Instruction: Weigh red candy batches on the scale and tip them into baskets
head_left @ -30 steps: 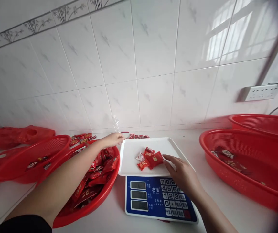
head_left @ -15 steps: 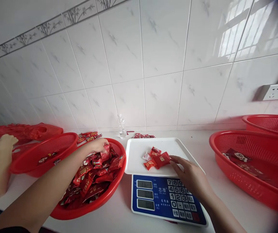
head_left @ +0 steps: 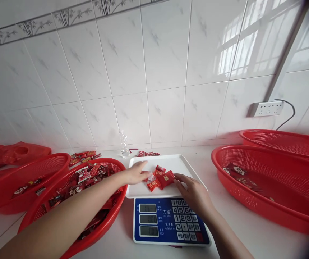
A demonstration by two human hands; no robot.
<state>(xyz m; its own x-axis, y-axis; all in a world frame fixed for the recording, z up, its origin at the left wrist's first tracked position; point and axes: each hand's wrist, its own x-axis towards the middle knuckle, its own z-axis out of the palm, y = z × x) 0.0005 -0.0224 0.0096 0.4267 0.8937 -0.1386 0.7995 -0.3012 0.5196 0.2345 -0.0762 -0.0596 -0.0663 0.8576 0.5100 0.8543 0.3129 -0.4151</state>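
Note:
My left hand [head_left: 136, 173] is over the left side of the white scale tray [head_left: 180, 163], its fingers stretched out and apart beside a small heap of wrapped packets. A small orange-red packet [head_left: 153, 185] and a white-and-pink one [head_left: 151, 178] lie there. My right hand [head_left: 193, 187] pinches the right edge of a larger red packet [head_left: 167, 179] with gold print, which rests on the tray. Below the tray is the scale's blue keypad panel [head_left: 167, 223] with its displays.
A red basket [head_left: 120, 205] full of wrapped packets stands left of the scale, with another red basket [head_left: 60, 162] beyond it. At right is a red basket [head_left: 251, 201] holding several packets. A clear bottle [head_left: 124, 145] and a power strip [head_left: 267, 108] are at the wall.
My left hand has moved right, from the full basket to the tray. My right hand stays at the red packet. The view has turned right, and another person's hands have left it.

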